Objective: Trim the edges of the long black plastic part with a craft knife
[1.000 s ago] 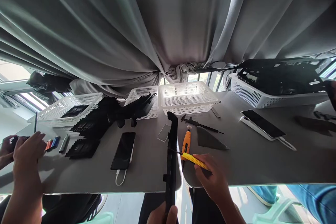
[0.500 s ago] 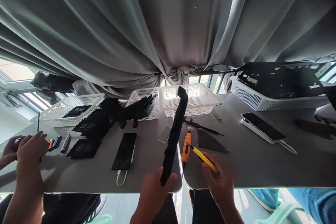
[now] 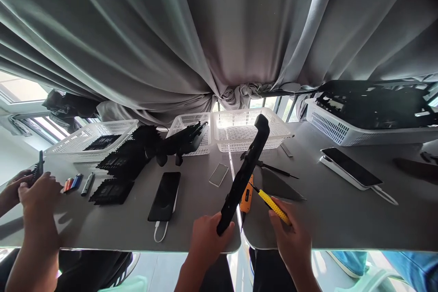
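While gripped, long black frame [image 3: 244,173], perhaps plastic

A small electronics repair workshop is suggested: white perforated plastic baskets [image 3: 243,130] of black device parts [image 3: 372,102] are lined up at the far side of a grey worktable [image 3: 342,219], with dark-screened smartphones [image 3: 164,196] laid out near.

Both forearms come up from the bottom edge of the view, side by side and near each other. The left hand [image 3: 208,241] is closed in a fist-like grip, thumb pointing up and to the right, knuckles toward the camera. The right hand [image 3: 293,236] sits slightly farther right, fingers curled in a pinch, back of the hand facing up, wrist straight.
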A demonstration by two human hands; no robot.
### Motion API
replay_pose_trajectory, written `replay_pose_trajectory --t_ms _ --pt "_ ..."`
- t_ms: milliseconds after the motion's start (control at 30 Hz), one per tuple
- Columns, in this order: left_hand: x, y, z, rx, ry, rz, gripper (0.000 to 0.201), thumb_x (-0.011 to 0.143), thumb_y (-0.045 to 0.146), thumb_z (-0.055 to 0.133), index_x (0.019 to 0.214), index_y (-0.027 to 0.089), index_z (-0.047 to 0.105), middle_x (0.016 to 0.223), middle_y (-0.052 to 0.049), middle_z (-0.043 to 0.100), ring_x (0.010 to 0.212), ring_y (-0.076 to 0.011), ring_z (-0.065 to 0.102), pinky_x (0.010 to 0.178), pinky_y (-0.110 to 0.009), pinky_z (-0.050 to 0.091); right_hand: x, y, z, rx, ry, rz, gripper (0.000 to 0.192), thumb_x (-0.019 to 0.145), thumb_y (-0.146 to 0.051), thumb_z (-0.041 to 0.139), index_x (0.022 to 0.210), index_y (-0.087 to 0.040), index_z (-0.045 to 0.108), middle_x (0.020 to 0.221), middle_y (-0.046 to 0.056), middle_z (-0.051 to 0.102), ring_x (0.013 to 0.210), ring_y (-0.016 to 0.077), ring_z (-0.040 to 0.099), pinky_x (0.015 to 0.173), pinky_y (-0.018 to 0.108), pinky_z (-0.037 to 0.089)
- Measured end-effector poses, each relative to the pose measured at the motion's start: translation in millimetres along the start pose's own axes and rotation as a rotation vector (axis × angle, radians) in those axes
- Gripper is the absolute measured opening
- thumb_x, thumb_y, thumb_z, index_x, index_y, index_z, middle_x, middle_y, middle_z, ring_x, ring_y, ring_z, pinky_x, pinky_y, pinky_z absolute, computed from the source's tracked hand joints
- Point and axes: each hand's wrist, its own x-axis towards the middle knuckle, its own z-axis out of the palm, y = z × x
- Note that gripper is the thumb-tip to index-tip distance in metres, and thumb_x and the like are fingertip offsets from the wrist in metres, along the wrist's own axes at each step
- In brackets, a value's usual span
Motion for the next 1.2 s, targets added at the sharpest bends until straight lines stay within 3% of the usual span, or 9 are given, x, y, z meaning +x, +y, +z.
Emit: replay_pose_trajectory --t_ms 267,533,733,867,1067,1200 --pt "-1.8 -2.2 1.2 -0.010 0.011 0.012 0.033 0.097 0.043 0.063 0.073 0.022 0.068 0.060 -0.001 0.060 0.059 -0.0202 0.059 0.062 -0.033 0.023 3.3 -3.5 -0.6 -0.011 0.085 0.008 0.034 0.101 -0.045 0.069 0.124 -0.023 0.080 0.123 0.013 0.079 0.114 0.0315 0.074 0.098 0.050 0.062" --pt "-1.1 -5.5 2.3 -0.013 0.003 0.039 0.032 0.097 0.041 0.062 0.072 0.022 0.066 0.059 0.000 0.057 0.058 -0.0189 0.057 0.063 -0.033 0.024 5.3 -1.6 -4.3 0.008 0.041 0.073 0.035 0.101 -0.047 0.069 0.125 -0.023 0.079 0.124 0.012 0.078 0.114 0.0305 0.074 0.092 0.046 0.064" --pt "-0.8 -3.2 1.4 -0.028 0.025 0.002 0.037 0.098 0.047 0.062 0.072 0.022 0.068 0.060 -0.001 0.060 0.060 -0.0202 0.058 0.063 -0.033 0.026 5.2 -6.7 -2.3 -0.043 0.051 -0.066 0.027 0.099 -0.043 0.070 0.115 -0.024 0.082 0.113 0.011 0.079 0.104 0.0293 0.075 0.089 0.048 0.065" --pt "-1.1 -4.7 4.2 -0.021 0.028 -0.005 0.038 0.099 0.048 0.061 0.072 0.022 0.067 0.061 -0.002 0.061 0.060 -0.0206 0.059 0.063 -0.033 0.026 6.1 -8.3 -2.8 -0.047 0.061 -0.094 0.026 0.100 -0.039 0.070 0.119 -0.024 0.081 0.114 0.011 0.079 0.105 0.0287 0.075 0.089 0.046 0.065" --pt "-0.9 -3.1 6.0 -0.001 0.051 -0.027 0.039 0.099 0.049 0.062 0.071 0.023 0.063 0.062 -0.002 0.062 0.063 -0.0215 0.061 0.064 -0.033 0.024 2.9 -4.0 -3.3 -0.050 -0.012 -0.138 0.024 0.099 -0.036 0.070 0.117 -0.025 0.082 0.113 0.009 0.080 0.101 0.0272 0.076 0.085 0.042 0.065" --pt "-0.7 -0.5 3.6 -0.001 0.022 -0.039 0.039 0.101 0.049 0.060 0.073 0.022 0.063 0.063 -0.002 0.064 0.064 -0.0216 0.062 0.064 -0.033 0.024 -3.5 -3.3 -3.3 -0.016 -0.098 -0.083 0.026 0.101 -0.038 0.067 0.119 -0.026 0.081 0.113 0.009 0.081 0.101 0.0274 0.078 0.081 0.039 0.066"
